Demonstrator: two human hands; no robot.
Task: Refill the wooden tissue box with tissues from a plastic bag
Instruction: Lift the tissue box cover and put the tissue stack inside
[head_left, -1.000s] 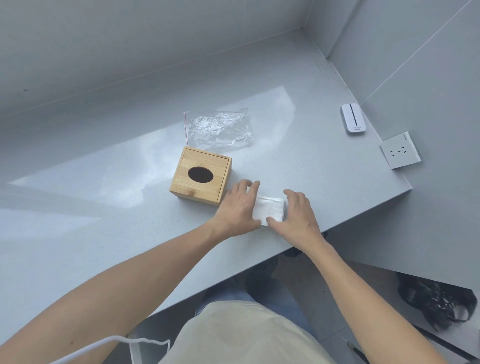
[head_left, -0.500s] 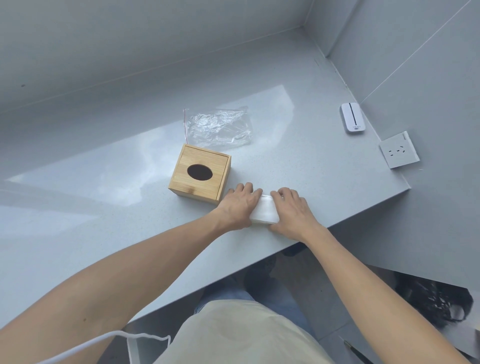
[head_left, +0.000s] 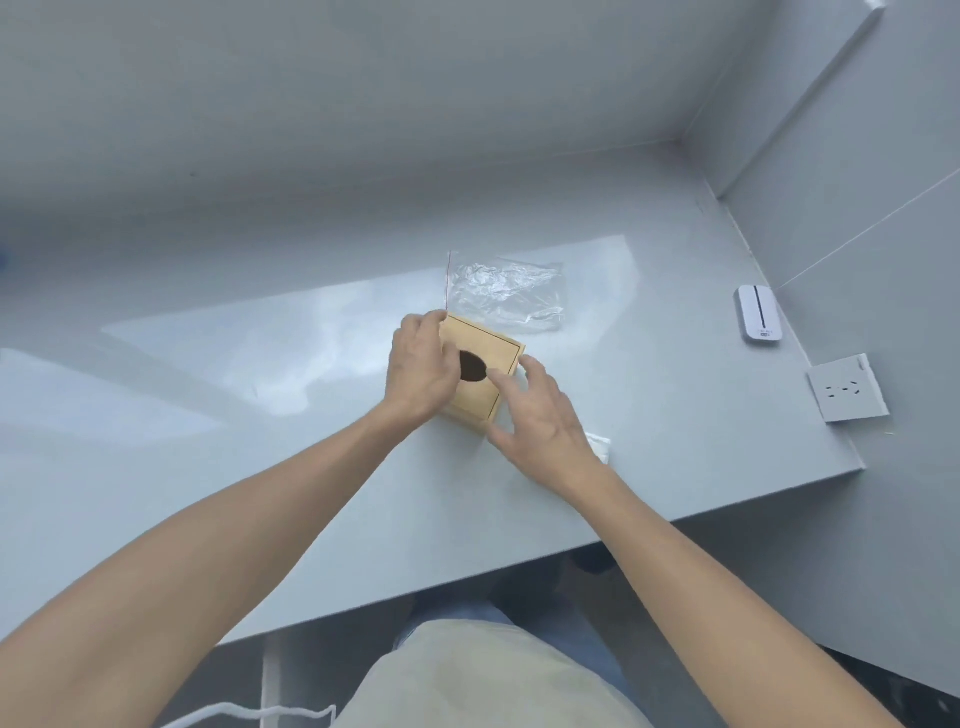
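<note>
The wooden tissue box (head_left: 485, 382) sits on the grey counter (head_left: 649, 415) near its middle, oval opening facing up. The person's left hand (head_left: 421, 371) lies over the box's 9 o'clock side, fingers curled around the far left corner and palm covering part of the lid, so it grips the box. The right hand (head_left: 540, 421) is at the box's 4 o'clock corner, fingers spread apart, thumb down by the near corner and fingertips close to the lid's right edge; whether they touch the wood I cannot tell. A folded stack of white tissues (head_left: 600, 447) peeks out from under the right hand at 4 o'clock of the box, flat on the counter. The clear plastic bag (head_left: 506, 293) lies crumpled just beyond the box at 12 o'clock. On the right-hand wall are a white device (head_left: 758, 314) and a wall socket (head_left: 847, 387).
</note>
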